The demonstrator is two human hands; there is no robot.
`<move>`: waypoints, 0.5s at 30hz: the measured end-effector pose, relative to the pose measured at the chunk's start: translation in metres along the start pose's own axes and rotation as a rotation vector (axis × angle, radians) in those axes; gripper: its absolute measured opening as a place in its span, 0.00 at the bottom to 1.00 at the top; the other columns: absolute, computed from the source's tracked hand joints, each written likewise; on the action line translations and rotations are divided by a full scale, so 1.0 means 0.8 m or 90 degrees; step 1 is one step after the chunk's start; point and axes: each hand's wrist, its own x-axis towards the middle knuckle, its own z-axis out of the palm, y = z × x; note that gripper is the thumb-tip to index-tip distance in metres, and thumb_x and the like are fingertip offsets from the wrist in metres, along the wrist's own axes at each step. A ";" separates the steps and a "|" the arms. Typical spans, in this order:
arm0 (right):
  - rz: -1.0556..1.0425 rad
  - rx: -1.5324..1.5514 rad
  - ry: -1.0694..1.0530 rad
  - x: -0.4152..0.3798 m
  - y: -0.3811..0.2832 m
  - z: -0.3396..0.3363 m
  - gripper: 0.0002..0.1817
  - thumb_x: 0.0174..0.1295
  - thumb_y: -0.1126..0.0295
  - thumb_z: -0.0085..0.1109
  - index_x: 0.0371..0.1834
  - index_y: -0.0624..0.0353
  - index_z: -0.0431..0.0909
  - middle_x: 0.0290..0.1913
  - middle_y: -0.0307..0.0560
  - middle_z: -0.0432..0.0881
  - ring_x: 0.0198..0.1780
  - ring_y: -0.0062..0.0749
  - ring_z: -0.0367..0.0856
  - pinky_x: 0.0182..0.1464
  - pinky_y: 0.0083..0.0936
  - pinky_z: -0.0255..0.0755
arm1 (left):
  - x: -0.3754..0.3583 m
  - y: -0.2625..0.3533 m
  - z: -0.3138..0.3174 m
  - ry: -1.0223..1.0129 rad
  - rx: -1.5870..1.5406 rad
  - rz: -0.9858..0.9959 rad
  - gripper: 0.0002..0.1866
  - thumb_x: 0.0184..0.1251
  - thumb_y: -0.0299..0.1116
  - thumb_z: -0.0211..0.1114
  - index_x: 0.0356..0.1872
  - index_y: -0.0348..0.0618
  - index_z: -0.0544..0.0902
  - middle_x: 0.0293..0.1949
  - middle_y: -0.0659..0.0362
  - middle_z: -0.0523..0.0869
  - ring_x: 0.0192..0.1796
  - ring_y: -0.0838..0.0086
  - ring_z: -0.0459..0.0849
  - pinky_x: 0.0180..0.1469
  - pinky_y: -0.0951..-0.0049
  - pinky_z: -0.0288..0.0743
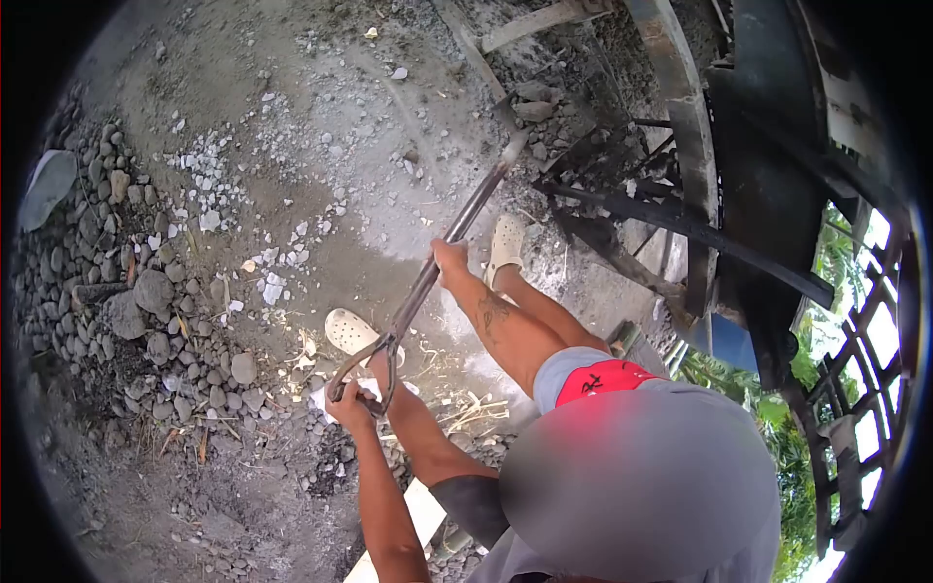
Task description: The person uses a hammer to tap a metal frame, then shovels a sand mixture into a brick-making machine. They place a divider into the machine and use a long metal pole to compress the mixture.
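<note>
A shovel (420, 291) with a dark shaft and a D-shaped grip slants across the middle of the view. Its far end reaches the ashy ground near the charred frame, and the blade is hard to make out there. My left hand (350, 406) is closed around the D-shaped grip. Farther along, my right hand (450, 260) wraps the shaft. Pale clogs (352, 331) are on my feet, one on either side of the shaft. Grey, powdery ground (389, 209) lies under and beyond the shovel.
Rounded stones (154, 291) are heaped at the left. White flakes (209, 175) are scattered on the ground. A charred frame (671, 214) with dark bars stands at the right, beside several rocks (535, 102). Lattice (860, 369) and greenery show farther right.
</note>
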 end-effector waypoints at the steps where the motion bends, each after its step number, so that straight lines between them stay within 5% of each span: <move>1: -0.003 -0.021 -0.020 -0.058 0.027 0.005 0.19 0.49 0.75 0.55 0.41 0.68 0.59 0.23 0.52 0.72 0.20 0.36 0.74 0.20 0.32 0.72 | -0.013 -0.006 -0.065 0.074 0.006 -0.056 0.05 0.47 0.20 0.57 0.26 0.36 0.70 0.16 0.59 0.72 0.12 0.75 0.70 0.13 0.75 0.65; 4: 0.064 -0.207 -0.121 -0.222 0.147 -0.011 0.30 0.46 0.75 0.60 0.53 0.67 0.57 0.34 0.57 0.74 0.29 0.33 0.78 0.28 0.29 0.74 | -0.117 0.010 -0.252 0.250 -0.031 -0.247 0.03 0.48 0.29 0.53 0.21 0.45 0.69 0.14 0.62 0.70 0.11 0.75 0.68 0.11 0.77 0.60; 5: -0.006 -0.384 -0.168 -0.270 0.192 -0.029 0.33 0.44 0.72 0.63 0.56 0.67 0.60 0.39 0.57 0.76 0.37 0.36 0.79 0.37 0.29 0.73 | -0.167 0.018 -0.310 0.319 -0.088 -0.320 0.05 0.48 0.33 0.53 0.19 0.48 0.67 0.13 0.64 0.69 0.12 0.76 0.67 0.12 0.77 0.59; 6: -0.224 -0.291 -0.310 -0.352 0.148 -0.065 0.32 0.43 0.69 0.65 0.54 0.65 0.65 0.43 0.56 0.77 0.43 0.39 0.77 0.44 0.27 0.71 | -0.215 0.026 -0.371 0.325 -0.062 -0.401 0.05 0.48 0.35 0.53 0.20 0.48 0.67 0.12 0.65 0.67 0.12 0.76 0.67 0.15 0.77 0.62; 7: 0.143 -0.457 -0.397 -0.397 0.145 -0.062 0.33 0.41 0.68 0.65 0.53 0.64 0.66 0.41 0.56 0.77 0.42 0.39 0.78 0.42 0.28 0.71 | -0.264 0.016 -0.440 0.300 -0.004 -0.439 0.04 0.49 0.33 0.52 0.21 0.46 0.68 0.12 0.64 0.68 0.13 0.75 0.67 0.14 0.77 0.62; 8: 0.139 -0.509 -0.418 -0.440 0.140 -0.067 0.32 0.40 0.69 0.65 0.52 0.65 0.67 0.39 0.55 0.77 0.40 0.39 0.78 0.41 0.28 0.71 | -0.326 -0.003 -0.498 0.204 0.201 -0.215 0.02 0.45 0.28 0.52 0.21 0.43 0.72 0.12 0.61 0.71 0.11 0.75 0.67 0.12 0.76 0.61; 11: 0.185 -0.432 -0.482 -0.481 0.140 -0.069 0.30 0.37 0.71 0.64 0.49 0.64 0.68 0.31 0.50 0.77 0.35 0.36 0.78 0.36 0.28 0.72 | -0.393 0.064 -0.430 0.371 0.099 -0.189 0.04 0.46 0.26 0.52 0.26 0.40 0.72 0.13 0.59 0.72 0.11 0.75 0.68 0.12 0.76 0.63; 15: 0.217 -0.084 -0.381 -0.406 0.086 -0.043 0.21 0.42 0.73 0.60 0.41 0.64 0.66 0.26 0.47 0.74 0.23 0.33 0.77 0.24 0.30 0.73 | -0.313 0.136 -0.294 0.338 0.064 -0.004 0.09 0.47 0.24 0.52 0.33 0.36 0.72 0.15 0.57 0.73 0.12 0.75 0.70 0.13 0.77 0.65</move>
